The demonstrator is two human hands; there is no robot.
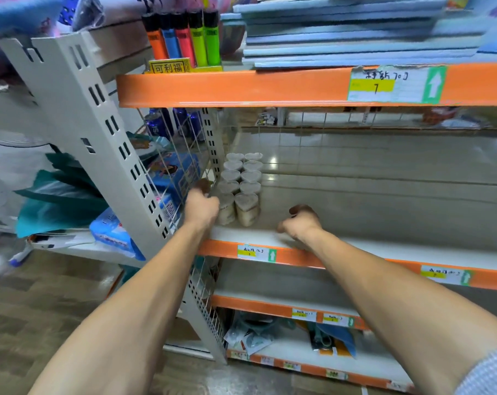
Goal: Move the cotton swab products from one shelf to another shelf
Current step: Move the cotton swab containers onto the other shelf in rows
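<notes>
Ten swab jars — touching left hand.

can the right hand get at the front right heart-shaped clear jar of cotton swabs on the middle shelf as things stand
Probably yes. The right hand hangs over the white middle shelf just right of the front right heart-shaped clear jar of cotton swabs, with only bare shelf between them. The left hand is at the neighbouring jar.

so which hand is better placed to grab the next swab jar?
Left. The left hand is already against the front-left heart-shaped jar in the two rows at the shelf's left end. The right hand hangs curled and empty, off to the right of the jars.
</notes>
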